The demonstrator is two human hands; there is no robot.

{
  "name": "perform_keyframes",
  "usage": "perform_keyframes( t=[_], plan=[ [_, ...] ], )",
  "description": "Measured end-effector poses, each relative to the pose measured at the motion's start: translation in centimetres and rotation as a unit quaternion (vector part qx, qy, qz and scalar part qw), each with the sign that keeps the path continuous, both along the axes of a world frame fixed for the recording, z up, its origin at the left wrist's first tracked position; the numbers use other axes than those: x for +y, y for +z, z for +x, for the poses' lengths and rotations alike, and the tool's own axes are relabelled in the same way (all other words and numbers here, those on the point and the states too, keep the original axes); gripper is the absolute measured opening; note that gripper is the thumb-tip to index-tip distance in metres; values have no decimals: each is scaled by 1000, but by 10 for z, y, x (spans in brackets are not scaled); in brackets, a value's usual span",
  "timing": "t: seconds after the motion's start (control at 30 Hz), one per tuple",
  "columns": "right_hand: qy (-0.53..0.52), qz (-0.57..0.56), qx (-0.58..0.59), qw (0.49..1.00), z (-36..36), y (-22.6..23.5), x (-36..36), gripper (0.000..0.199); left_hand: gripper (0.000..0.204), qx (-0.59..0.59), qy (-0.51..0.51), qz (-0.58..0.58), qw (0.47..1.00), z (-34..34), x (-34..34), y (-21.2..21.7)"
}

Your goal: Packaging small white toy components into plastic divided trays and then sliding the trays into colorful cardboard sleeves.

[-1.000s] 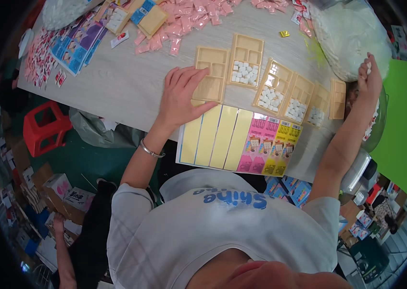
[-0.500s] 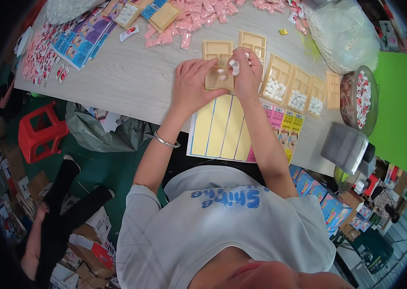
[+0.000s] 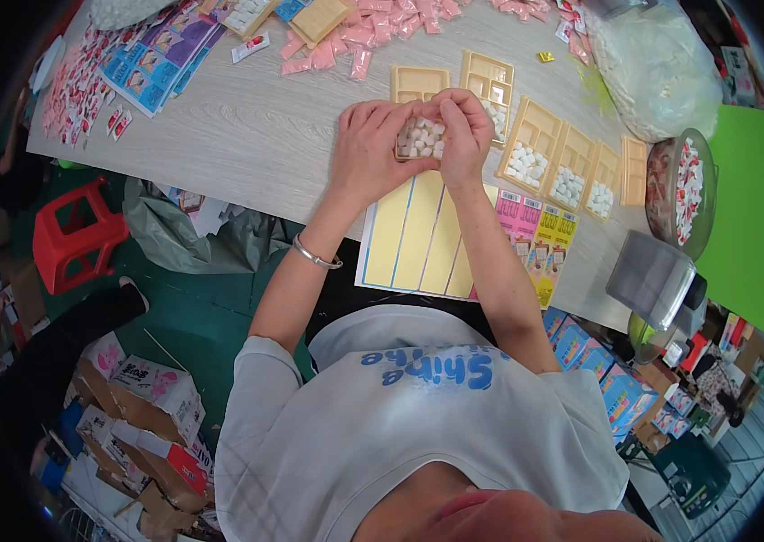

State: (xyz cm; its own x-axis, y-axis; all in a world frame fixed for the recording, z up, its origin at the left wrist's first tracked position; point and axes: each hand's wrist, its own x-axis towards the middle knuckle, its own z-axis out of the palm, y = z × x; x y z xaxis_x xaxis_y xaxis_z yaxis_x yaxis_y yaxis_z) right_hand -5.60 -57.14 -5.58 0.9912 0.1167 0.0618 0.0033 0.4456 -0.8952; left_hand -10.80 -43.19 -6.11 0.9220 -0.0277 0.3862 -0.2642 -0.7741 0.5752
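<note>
A beige compartment tray lies in front of me on the table, its near section filled with small white pieces. My left hand grips this tray by its left side, thumb along the near edge and fingers over the top. At the right side, my right hand is closed, fingertips bent down over the white pieces; whether anything is between them is hidden. Just beyond that hand stands a second beige tray, also with white pieces. More part-filled trays line up to the right.
Printed card sheets overlap the near table edge. Pink sachets pile up at the back, red-and-white packets and blue leaflets at left. To the right are a clear bag, a bowl of packets and a metal-looking box.
The white pieces my right hand held have dropped into the tray's near section, which now looks full. The right fingers have come down over it. My view has shifted slightly.
</note>
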Motion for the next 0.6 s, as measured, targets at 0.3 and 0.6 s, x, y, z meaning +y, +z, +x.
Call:
perform_keyframes(
  t=[0.3,0.6],
  plan=[
    [-32,-440,-210,872,-7,26,-53,14,60,-2,1,-80,997,-7,16,1],
    [0,-594,-322,737,-10,20,-61,21,69,20,-53,122,991,-19,0,6]
  ],
)
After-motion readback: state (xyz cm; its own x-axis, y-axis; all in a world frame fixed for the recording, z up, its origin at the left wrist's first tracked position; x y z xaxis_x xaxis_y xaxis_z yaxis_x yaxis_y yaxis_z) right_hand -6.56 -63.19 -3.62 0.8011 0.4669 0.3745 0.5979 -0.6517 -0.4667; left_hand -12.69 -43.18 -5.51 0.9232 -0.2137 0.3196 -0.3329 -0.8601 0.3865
